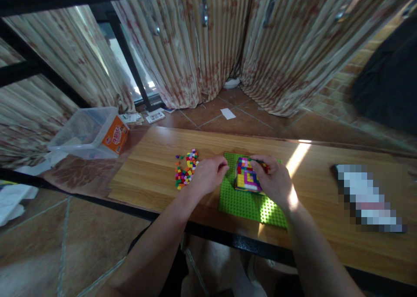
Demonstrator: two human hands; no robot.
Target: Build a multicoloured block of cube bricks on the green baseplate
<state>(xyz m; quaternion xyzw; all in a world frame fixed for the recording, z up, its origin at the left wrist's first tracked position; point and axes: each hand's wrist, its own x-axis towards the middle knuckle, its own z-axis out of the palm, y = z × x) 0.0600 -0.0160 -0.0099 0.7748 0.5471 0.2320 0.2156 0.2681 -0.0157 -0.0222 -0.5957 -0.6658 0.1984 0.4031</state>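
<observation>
A low block built of multicoloured toy bricks (246, 179) sits on a green studded baseplate (243, 206). My right hand (273, 177) is closed over the right part of this block, its thumb and fingers at the top; the bricks under them are hidden. To the left, my left hand (211, 173) hovers by the baseplate's left edge with its fingers pinched together. Whatever may be in that pinch is too small or hidden to make out. Loose small bricks (189, 161) of many colours lie in a pile left of this hand, which partly covers them.
The wooden tabletop (146, 175) has a dark front edge. At its right lies a blurred-out flat object (368, 197). A clear plastic bin (87, 132) with an orange label stands beyond the left end. Papers (155, 116) lie on the tiled floor before the curtains (202, 58).
</observation>
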